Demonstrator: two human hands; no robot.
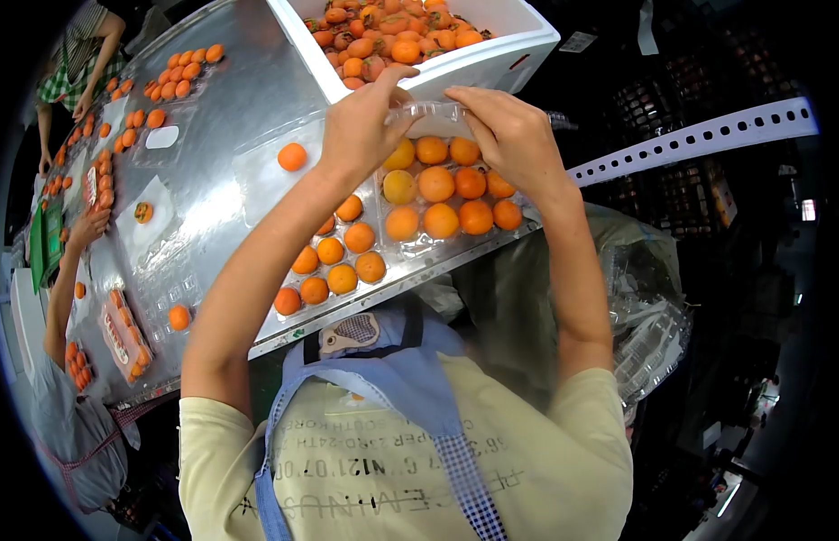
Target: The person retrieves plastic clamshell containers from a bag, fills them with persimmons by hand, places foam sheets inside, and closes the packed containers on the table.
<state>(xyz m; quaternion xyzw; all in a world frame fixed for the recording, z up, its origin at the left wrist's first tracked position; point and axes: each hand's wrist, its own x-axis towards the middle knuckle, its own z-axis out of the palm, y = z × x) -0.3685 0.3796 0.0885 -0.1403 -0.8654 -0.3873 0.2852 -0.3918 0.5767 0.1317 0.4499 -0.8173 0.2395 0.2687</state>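
At upper centre of the frame, the left hand (361, 122) and right hand (514, 135), a little apart, both pinch the clear plastic (428, 110) at the far edge of the fruit tray (419, 204), which seems to need even, gentle fingers.

White box (464, 74) cut off above; shirt lettering (374, 467) partly behind apron strap (463, 455)
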